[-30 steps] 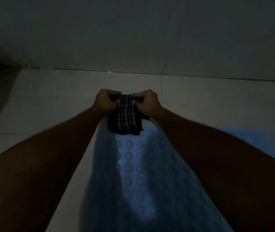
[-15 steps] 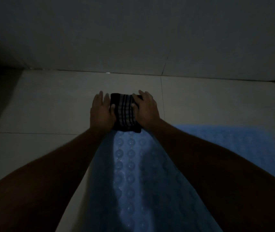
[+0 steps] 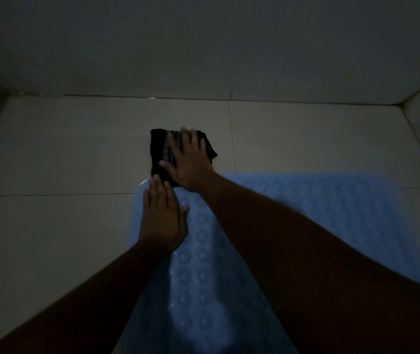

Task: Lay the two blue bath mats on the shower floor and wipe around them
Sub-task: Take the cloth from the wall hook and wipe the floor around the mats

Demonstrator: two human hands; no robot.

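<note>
The scene is dim. On the pale tiled shower floor [image 3: 63, 149] lies a blue bath mat [image 3: 198, 277] studded with round suction cups. It runs from the near edge of the floor, between the person's two forearms, up to a far edge that stops short of the wall [image 3: 203, 47]. More blue matting [image 3: 331, 200] spreads toward the floor's right side beyond the right forearm. That arm hides any seam, so I cannot tell whether this is a second mat or part of the same one. A dark cloth [image 3: 159, 152] with lighter stripes lies folded on the bare tile just beyond the mat's far left corner, its near edge touching or slightly overlapping that corner. The right hand [image 3: 191, 162] rests palm down on the cloth. Its fingers [image 3: 187, 140] are straight and spread wide, and they press on the cloth rather than grip it; the thumb points left across the fabric. The left hand [image 3: 161, 218] lies flat on the far left corner of the mat, just beside the cloth. Its fingers [image 3: 156, 192] are straight and close together and hold nothing, with the fingertips near the cloth's near edge. Thin grout lines [image 3: 231, 139] cross the floor, one of them passing just right of the cloth.
</note>
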